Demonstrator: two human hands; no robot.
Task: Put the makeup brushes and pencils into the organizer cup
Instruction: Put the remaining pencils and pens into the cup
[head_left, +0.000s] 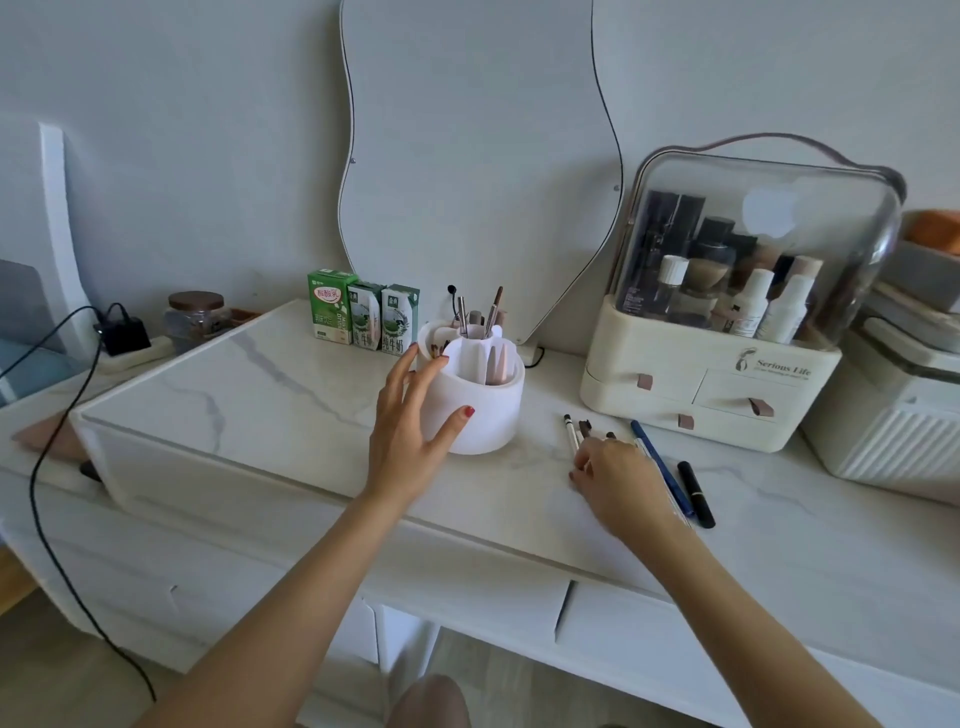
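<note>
The white organizer cup stands upright on the marble dressing table, with a few brushes and pencils poking up out of its compartments, tips up and leaning slightly. The left hand is spread wide against the cup's left side, thumb touching its front wall. The right hand lies curled over a row of pencils flat on the table; whether its fingers grip one I cannot tell. Their long axes run away from the fingertips, dark tips pointing toward the wall. Just right of the knuckles lie a blue pencil and a black tube. Beyond them, a makeup case reads "Serious Life".
</note>
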